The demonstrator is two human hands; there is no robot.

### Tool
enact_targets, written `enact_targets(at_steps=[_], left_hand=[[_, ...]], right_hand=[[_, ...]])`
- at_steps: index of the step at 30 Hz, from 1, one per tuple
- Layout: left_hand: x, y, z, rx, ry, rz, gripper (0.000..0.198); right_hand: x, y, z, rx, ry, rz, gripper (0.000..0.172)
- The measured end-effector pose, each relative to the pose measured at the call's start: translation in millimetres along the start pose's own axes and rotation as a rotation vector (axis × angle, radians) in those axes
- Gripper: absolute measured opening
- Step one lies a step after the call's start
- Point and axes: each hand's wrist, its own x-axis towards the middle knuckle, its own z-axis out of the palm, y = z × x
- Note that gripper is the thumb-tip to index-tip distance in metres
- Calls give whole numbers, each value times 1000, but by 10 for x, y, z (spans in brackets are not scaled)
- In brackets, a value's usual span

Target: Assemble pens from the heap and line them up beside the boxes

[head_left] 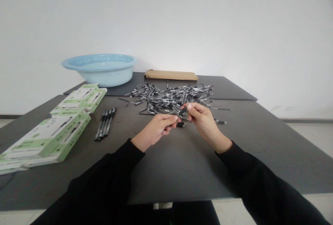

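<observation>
You sit at a dark table (pixel 177 173), both bare hands meeting near the middle, just on the near side of a wide heap of loose pens (pixel 173 98). Your left hand (pixel 156 128) is closed on a slim dark pen (pixel 182 110); your right hand (pixel 205 122) pinches its far end between thumb and fingers — so the pen is held up between them, slanting away to the right. The step in hand looks like fitting or adjusting that end, though the detail is too small to be sure. The next move probably calls for a steady left grip and light, well-aligned right fingertips.

To the left lies a neat row of pens (pixel 105 124). Farther left, stacked white-and-green boxes (pixel 48 133) carry a printed pen picture and lines of lettering — too blurred to read. You can make out no brand on the pens.
</observation>
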Motion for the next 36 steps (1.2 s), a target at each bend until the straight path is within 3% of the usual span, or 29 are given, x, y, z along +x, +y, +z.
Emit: enact_targets(at_steps=[4, 10, 18, 24, 31, 36], left_hand=[[-7, -15, 30, 28, 38, 26, 34], [-8, 2, 49, -159, -159, -184, 42], [20, -55, 53, -101, 32, -24, 34], [0, 4, 37, -246, -161, -217, 35], [31, -35, 35, -4, 43, 100, 30], [31, -40, 45, 55, 101, 138, 25]], right_hand=[[12, 12, -2, -30, 16, 12, 28], [-1, 4, 38, -19, 5, 19, 32], [-6, 1, 33, -24, -25, 21, 32], [-3, 16, 34, -34, -5, 17, 32], [-11, -10, 38, -30, -1, -4, 29], [3, 6, 26, -27, 4, 14, 32]])
